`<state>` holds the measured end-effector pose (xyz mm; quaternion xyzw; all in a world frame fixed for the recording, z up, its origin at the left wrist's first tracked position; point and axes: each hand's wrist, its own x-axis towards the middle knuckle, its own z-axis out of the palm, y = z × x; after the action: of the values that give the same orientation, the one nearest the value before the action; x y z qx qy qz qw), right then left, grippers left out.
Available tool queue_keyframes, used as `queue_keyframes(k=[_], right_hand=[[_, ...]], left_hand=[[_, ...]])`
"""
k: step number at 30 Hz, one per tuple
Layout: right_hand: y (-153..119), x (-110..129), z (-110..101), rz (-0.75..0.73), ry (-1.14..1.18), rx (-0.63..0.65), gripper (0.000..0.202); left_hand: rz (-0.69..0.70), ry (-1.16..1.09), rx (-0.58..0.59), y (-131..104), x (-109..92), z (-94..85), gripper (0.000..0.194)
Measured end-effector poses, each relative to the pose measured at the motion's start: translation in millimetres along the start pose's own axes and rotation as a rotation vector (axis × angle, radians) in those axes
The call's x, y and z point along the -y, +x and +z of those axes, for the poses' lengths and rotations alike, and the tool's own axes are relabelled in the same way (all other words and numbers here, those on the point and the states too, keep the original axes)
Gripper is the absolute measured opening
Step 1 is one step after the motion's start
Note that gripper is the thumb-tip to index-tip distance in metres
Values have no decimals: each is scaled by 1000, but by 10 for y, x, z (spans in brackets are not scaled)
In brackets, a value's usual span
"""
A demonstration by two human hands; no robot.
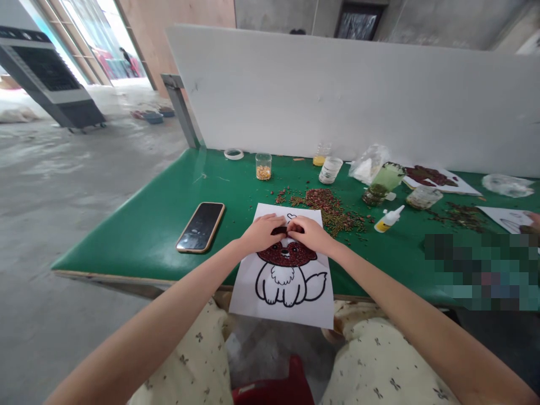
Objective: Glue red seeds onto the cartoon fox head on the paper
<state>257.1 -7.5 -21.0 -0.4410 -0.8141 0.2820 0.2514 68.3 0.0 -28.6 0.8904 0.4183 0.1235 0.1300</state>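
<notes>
**Both hands over a drawing sheet (242,304) at the near edge of a green table (139,230)**

The sheet, bearing a black-outlined animal whose face is covered in dark red pieces (278,258), lies partly beyond the table's near edge. The left hand (264,232) rests over the upper left of the figure, fingers reaching forward. The right hand (309,233) meets it, thumb and fingertips drawn close together; whether either hand grips anything cannot be told, the fingertips being small and partly hidden. Mixed seeds (323,202) are spread past the sheet's upper right corner. A phone (201,226) lies toward the table's near left corner; a cup of yellow kernels (264,169) stands near the far edge.
</notes>
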Motion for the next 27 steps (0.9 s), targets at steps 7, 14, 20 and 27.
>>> queue_keyframes(k=[7,14,20,27], right_hand=[[-12,-21,-43,0,17,29,10],[-29,-89,-95,2,105,24,13],[-54,-85,-91,32,150,53,6],[-55,-82,-125,54,177,-96,17]], left_hand=[[2,19,6,-2,-27,-12,36],[-5,-3,33,5,29,18,44],[31,-98,-2,28,40,-2,35],[-287,-389,-251,71,48,-151,35]])
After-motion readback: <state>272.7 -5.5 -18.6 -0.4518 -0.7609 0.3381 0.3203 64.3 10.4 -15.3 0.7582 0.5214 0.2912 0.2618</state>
